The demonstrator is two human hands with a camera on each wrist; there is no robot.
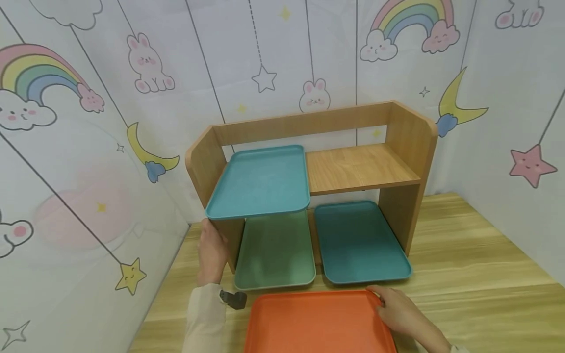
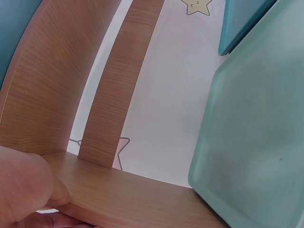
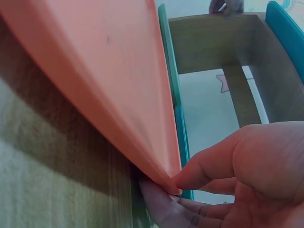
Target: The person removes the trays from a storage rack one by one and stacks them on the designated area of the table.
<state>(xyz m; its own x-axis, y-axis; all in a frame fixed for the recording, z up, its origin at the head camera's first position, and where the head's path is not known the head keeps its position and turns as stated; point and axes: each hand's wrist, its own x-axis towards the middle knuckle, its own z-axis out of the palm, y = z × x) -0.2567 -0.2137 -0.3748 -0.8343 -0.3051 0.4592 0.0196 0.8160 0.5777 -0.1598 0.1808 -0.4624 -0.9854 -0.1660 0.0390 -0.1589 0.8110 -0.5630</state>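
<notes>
My left hand (image 1: 212,252) grips the left side panel of a wooden desk shelf (image 1: 362,166); in the left wrist view its thumb lies on the panel's inner face (image 2: 137,194). With the right hand (image 1: 399,311) I pinch the far right corner of an orange tray (image 1: 322,323), which is tilted in the right wrist view. The tray's near part runs out of the head view. A light blue tray (image 1: 265,181) lies on the upper board's left half, its front overhanging. Below it is a green tray (image 1: 278,250), with a dark teal tray (image 1: 362,245) to its right.
The shelf stands on a wood-grain table (image 1: 481,274). A white cloth backdrop (image 1: 282,44) with rainbows, bunnies and stars rises behind and at both sides. The lower trays stick out past the shelf's front. A dark band (image 1: 234,299) sits at my left wrist.
</notes>
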